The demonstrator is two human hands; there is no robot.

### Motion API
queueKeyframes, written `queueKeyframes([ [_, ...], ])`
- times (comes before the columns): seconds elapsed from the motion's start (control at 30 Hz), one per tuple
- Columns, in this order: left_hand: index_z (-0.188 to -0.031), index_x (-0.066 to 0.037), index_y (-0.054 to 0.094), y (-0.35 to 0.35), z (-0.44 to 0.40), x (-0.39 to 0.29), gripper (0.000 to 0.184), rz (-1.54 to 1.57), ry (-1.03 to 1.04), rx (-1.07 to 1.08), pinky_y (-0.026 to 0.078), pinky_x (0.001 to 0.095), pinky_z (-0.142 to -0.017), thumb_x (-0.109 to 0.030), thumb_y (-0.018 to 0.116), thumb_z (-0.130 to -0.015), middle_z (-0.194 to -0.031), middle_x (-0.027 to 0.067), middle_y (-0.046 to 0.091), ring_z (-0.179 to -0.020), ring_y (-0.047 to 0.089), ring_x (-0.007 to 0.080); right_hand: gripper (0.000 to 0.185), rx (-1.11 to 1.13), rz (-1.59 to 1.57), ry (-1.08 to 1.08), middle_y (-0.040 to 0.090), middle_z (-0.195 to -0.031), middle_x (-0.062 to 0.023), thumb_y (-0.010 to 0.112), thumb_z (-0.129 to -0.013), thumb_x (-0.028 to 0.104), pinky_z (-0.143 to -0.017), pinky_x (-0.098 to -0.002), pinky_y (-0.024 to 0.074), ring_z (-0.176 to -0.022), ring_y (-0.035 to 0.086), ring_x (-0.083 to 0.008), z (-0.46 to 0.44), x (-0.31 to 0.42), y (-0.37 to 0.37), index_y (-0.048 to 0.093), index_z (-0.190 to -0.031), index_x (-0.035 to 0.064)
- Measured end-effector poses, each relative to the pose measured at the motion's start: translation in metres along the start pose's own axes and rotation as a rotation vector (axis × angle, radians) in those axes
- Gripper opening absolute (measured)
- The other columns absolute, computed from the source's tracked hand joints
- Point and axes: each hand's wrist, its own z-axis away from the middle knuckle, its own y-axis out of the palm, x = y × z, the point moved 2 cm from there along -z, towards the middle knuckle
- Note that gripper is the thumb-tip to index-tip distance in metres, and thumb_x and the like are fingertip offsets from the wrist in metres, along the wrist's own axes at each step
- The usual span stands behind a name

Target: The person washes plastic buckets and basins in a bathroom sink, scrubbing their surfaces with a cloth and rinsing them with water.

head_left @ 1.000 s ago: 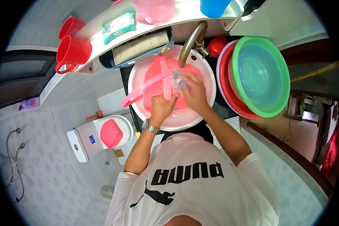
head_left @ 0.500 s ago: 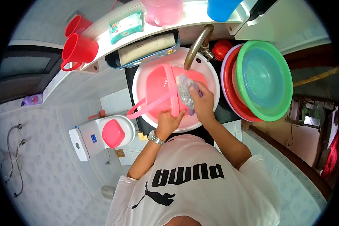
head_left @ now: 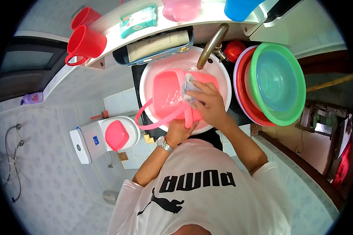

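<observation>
A pink plastic caddy [head_left: 164, 88] with two compartments and a strap-like handle [head_left: 161, 124] sits tilted in the round washbasin [head_left: 144, 80]. My left hand [head_left: 179, 131] grips its near edge at the end of the middle divider, the thumb on top and the other fingers partly hidden. In my right hand [head_left: 211, 102] is a wet, crumpled grey-white cloth [head_left: 188, 87], pressed against the divider, fingers spread over it. Water glistens inside the left compartment. Just beyond the cloth, the metal faucet [head_left: 213, 44] points down into the basin.
Stacked basins, the top one green [head_left: 300, 78], stand right of the washbasin. Behind it, a blue tray [head_left: 122, 56] holds a pale packet. The shelf above carries red mugs [head_left: 88, 42] and a wipes pack [head_left: 138, 21]. A pink lid-like piece [head_left: 116, 135] lies on the toilet.
My right hand has turned and shifted a little left, bringing the cloth onto the divider. The caddy has tilted slightly, and my left hand has moved slightly right and nearer to me along its edge.
</observation>
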Motion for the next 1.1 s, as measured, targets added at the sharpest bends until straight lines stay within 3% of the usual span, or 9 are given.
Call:
queueKeyframes([
  [0.17,-0.085,-0.005,0.069,0.007,0.001,0.008,0.019,-0.052,0.012,0.046,0.048,0.0415,-0.05,-0.024,0.07,-0.087,-0.063,0.0145,0.063,-0.054,0.061,0.0337,0.035,0.008,0.017,-0.016,0.059,-0.131,-0.0147,0.069,-0.073,0.001,-0.094,-0.0371,0.0467,-0.109,0.056,-0.0318,-0.012,0.002,0.006,0.074,-0.106,0.0093],
  [0.23,-0.084,-0.005,0.069,0.009,0.001,0.011,0.02,-0.087,-0.034,0.109,0.048,0.0415,-0.049,-0.025,0.069,-0.087,-0.062,0.0144,0.062,-0.053,0.06,0.0339,0.034,-0.048,-0.133,0.071,0.058,-0.131,-0.0145,0.071,-0.072,0.003,-0.097,-0.0363,0.0455,-0.112,0.056,-0.0315,-0.021,-0.018,0.017,0.074,-0.106,0.0094],
  [0.4,-0.073,-0.004,0.064,0.011,-0.008,0.018,0.028,-0.132,-0.079,0.078,0.047,0.0406,-0.047,-0.027,0.069,-0.088,-0.06,0.0148,0.06,-0.052,0.059,0.034,0.034,-0.229,0.008,0.216,0.059,-0.13,-0.0149,0.071,-0.074,0.002,-0.1,-0.036,0.0438,-0.117,0.055,-0.0298,-0.008,-0.071,0.019,0.072,-0.107,0.0075],
  [0.57,-0.072,-0.004,0.063,0.013,-0.01,0.023,0.027,-0.19,-0.081,0.139,0.047,0.0401,-0.048,-0.025,0.07,-0.086,-0.059,0.0151,0.059,-0.054,0.06,0.034,0.031,-0.237,-0.27,0.324,0.06,-0.129,-0.0179,0.071,-0.077,0.007,-0.098,-0.0355,0.0446,-0.113,0.056,-0.028,0.026,-0.011,0.02,0.071,-0.109,0.0046],
  [0.7,-0.072,-0.004,0.063,0.01,-0.008,0.021,0.024,-0.139,-0.034,0.105,0.047,0.0408,-0.048,-0.024,0.07,-0.085,-0.06,0.0148,0.059,-0.054,0.06,0.0338,0.032,-0.35,-0.405,0.39,0.061,-0.124,-0.0168,0.065,-0.079,-0.007,-0.099,-0.0297,0.043,-0.116,0.056,-0.0238,0.043,-0.005,0.023,0.067,-0.11,-0.0041],
  [0.83,-0.073,-0.006,0.064,0.008,-0.017,0.017,0.021,-0.14,-0.07,0.1,0.047,0.0412,-0.049,-0.023,0.069,-0.085,-0.061,0.0139,0.061,-0.054,0.06,0.0332,0.036,-0.402,-0.246,0.191,0.062,-0.124,-0.0129,0.064,-0.075,-0.006,-0.095,-0.0348,0.0467,-0.109,0.058,-0.0276,0.025,0.006,0.001,0.069,-0.11,0.0027],
  [0.93,-0.073,-0.007,0.064,0.019,-0.01,0.029,0.021,-0.146,0.026,0.062,0.047,0.0401,-0.048,-0.024,0.07,-0.085,-0.061,0.0134,0.06,-0.053,0.06,0.0321,0.035,-0.08,0.038,-0.123,0.063,-0.122,-0.0119,0.065,-0.072,0.006,-0.091,-0.0385,0.0487,-0.104,0.058,-0.031,-0.002,0.03,0.005,0.071,-0.106,0.0123],
  [1.03,-0.071,-0.006,0.064,0.015,-0.01,0.03,0.025,-0.077,0.047,-0.039,0.046,0.0398,-0.046,-0.026,0.071,-0.085,-0.058,0.0136,0.059,-0.051,0.059,0.0318,0.041,0.029,0.056,-0.222,0.062,-0.121,-0.0154,0.06,-0.068,-0.004,-0.095,-0.0401,0.0459,-0.105,0.057,-0.0346,-0.016,0.02,0.016,0.069,-0.106,0.0061],
  [1.1,-0.07,-0.006,0.063,0.009,-0.01,0.02,0.027,-0.111,-0.012,0.001,0.045,0.0398,-0.045,-0.026,0.07,-0.086,-0.057,0.0136,0.058,-0.05,0.058,0.032,0.041,-0.071,0.036,-0.133,0.062,-0.121,-0.016,0.061,-0.067,-0.004,-0.095,-0.0389,0.046,-0.105,0.057,-0.0341,-0.012,-0.012,0.017,0.069,-0.106,0.0049],
])
